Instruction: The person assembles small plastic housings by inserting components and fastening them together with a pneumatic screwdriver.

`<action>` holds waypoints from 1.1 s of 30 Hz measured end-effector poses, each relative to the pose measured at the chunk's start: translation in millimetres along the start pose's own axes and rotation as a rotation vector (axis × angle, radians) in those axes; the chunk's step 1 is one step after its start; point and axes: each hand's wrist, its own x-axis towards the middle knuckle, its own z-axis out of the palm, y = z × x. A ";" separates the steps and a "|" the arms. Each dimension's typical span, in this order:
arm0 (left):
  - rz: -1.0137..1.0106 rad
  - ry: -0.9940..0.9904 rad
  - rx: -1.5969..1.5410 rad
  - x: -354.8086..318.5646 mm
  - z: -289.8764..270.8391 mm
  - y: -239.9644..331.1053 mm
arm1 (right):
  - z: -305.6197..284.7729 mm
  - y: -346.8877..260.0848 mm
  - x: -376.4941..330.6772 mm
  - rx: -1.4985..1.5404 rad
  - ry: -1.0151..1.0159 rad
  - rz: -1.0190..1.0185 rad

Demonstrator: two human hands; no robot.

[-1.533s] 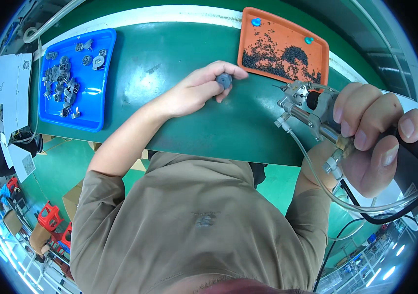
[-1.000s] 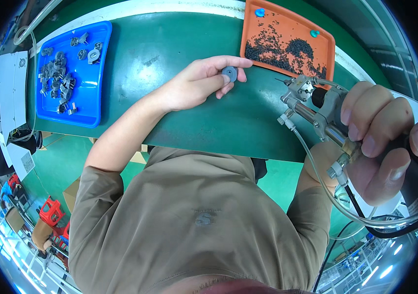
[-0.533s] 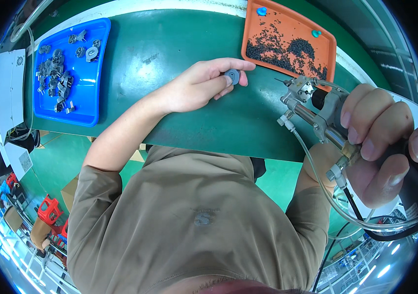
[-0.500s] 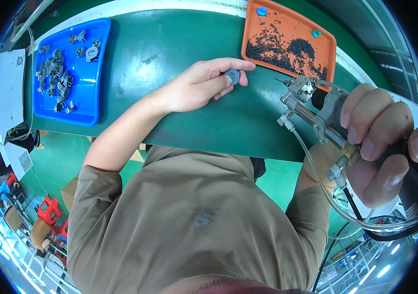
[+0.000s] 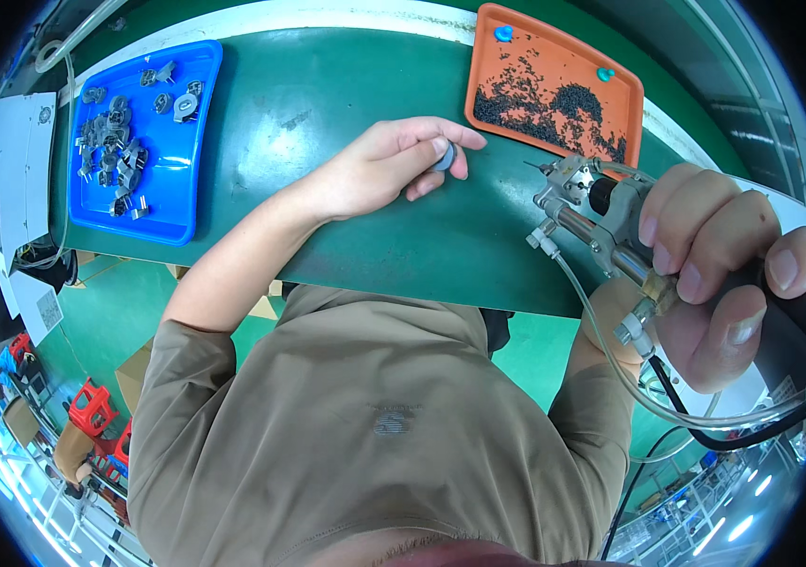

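Note:
My left hand (image 5: 379, 170) is above the green table, pinching a small round grey part (image 5: 445, 157) between thumb and fingers. The part is tilted, and the fingers hide some of it. On the right, close to the camera, my right hand (image 5: 710, 260) is wrapped round a metal pneumatic dispensing tool (image 5: 601, 222). A thin needle tip (image 5: 532, 165) on the tool points left towards the grey part and stays apart from it. A clear hose (image 5: 581, 293) curves down from the tool's body.
At the left of the green table (image 5: 346, 85) lies a blue tray (image 5: 162, 203) of similar grey parts with metal prongs. An orange tray (image 5: 611, 123) at the far right holds many tiny black pieces and two blue-green knobs. Red stools (image 5: 91, 408) stand beyond the table.
The grey part has turned in my left fingers, so its ringed face shows less. My right hand and the tool have shifted slightly left.

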 end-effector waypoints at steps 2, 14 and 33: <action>-0.002 0.019 -0.044 0.4 1.6 -1.4 | 1.8 0.4 2.1 0.005 -0.008 -0.015; -0.009 0.051 -0.158 5.1 -9.8 3.6 | 1.8 9.1 14.2 0.033 -0.045 -0.024; 0.216 0.160 -0.058 -24.6 -7.5 10.3 | 34.7 -0.1 6.7 0.066 0.323 -0.104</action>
